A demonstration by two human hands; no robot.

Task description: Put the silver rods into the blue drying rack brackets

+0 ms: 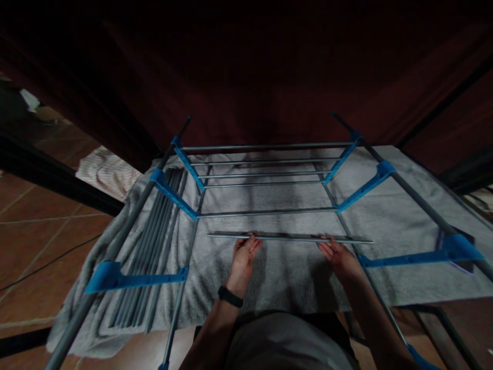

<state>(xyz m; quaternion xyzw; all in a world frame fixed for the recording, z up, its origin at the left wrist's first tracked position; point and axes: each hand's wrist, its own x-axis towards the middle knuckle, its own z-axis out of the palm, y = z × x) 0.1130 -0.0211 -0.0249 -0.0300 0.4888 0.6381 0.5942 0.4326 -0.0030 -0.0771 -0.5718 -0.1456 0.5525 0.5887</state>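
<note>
A thin grey metal rod (288, 238) lies crosswise in front of me, held at both ends of its middle stretch. My left hand (243, 258) pinches it from below, fingers closed; a black band sits on that wrist. My right hand (339, 255) grips the rod further right, fingers curled on it. The rod hangs over a grey rack frame (265, 211) with blue plastic brackets (362, 190), where several rods are fitted across between the side rails. All of it rests on a grey towel (389, 221).
A bundle of loose grey rods (152, 246) lies on the towel at the left, between the rack's rails. A striped cloth (106, 172) sits on the tiled floor (34, 246) further left, and a thin cable crosses the tiles. A dark red curtain fills the background.
</note>
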